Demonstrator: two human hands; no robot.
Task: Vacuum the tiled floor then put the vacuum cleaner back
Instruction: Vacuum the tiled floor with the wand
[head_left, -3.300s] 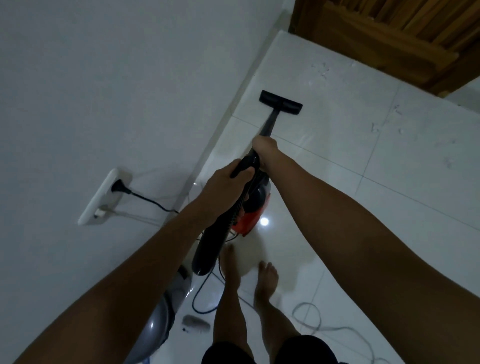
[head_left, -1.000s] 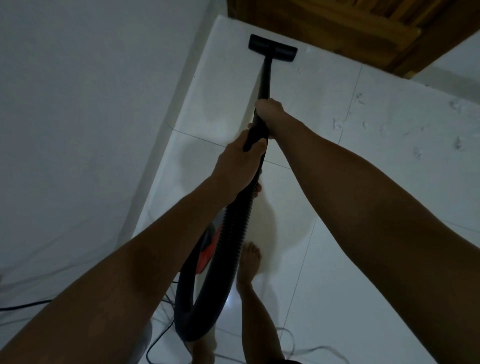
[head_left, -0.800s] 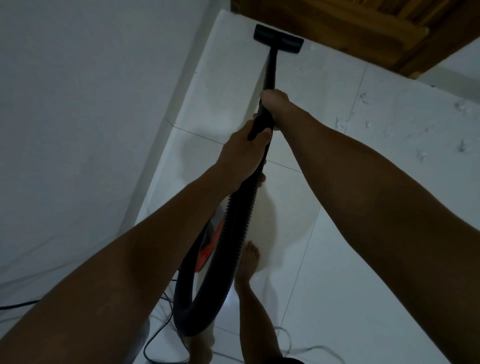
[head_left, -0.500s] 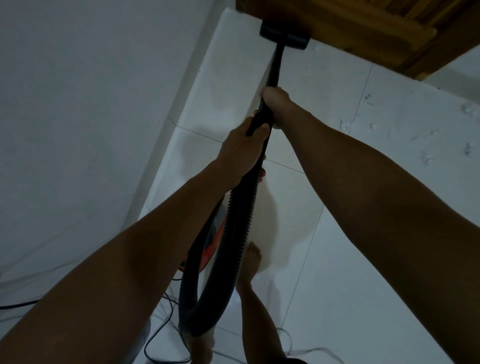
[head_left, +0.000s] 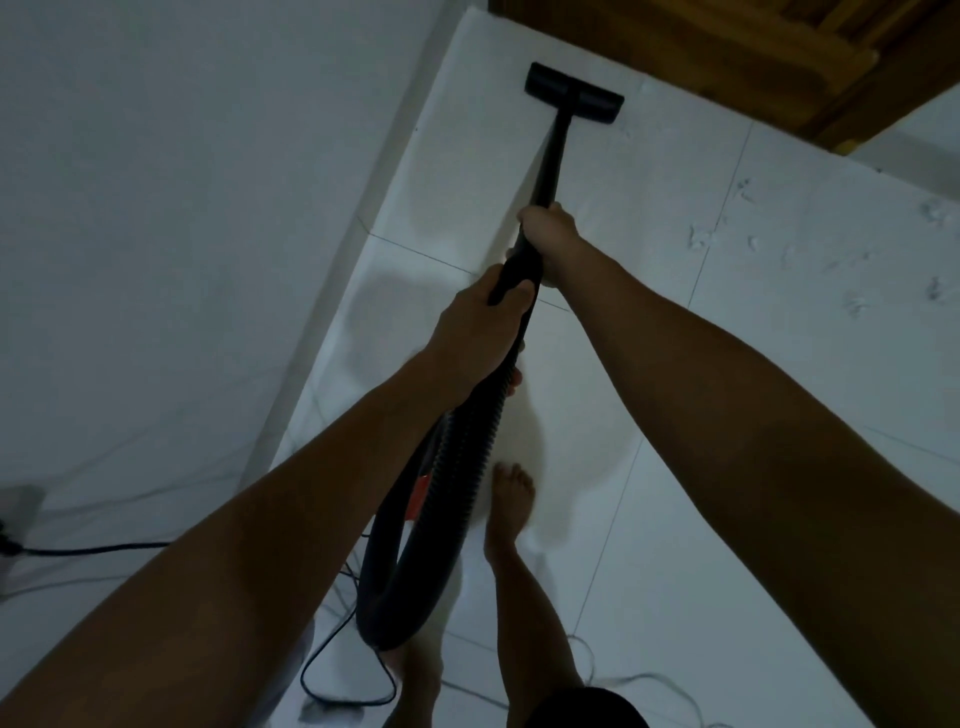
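Your vacuum cleaner's flat, black, rectangular floor head (head_left: 574, 100) sits on the tiled floor (head_left: 727, 415) at the upper middle of the frame, close to the wooden door (head_left: 727, 57). A smooth, straight black tube (head_left: 550, 161) runs down from it to your hands. Your right hand (head_left: 549, 228) has its grip clamped round the tube; your left hand (head_left: 480, 332), just below, has its grip clamped where the tube meets the ribbed hose (head_left: 457, 499). The hose curves in a loop at lower centre, half hiding the red body (head_left: 420, 493). The tiles are glossy white with thin grout lines. Pale scraps (head_left: 852, 301) lie scattered at the right. A thin black cord (head_left: 93, 546) trails along the matte white wall (head_left: 182, 208) at lower left.
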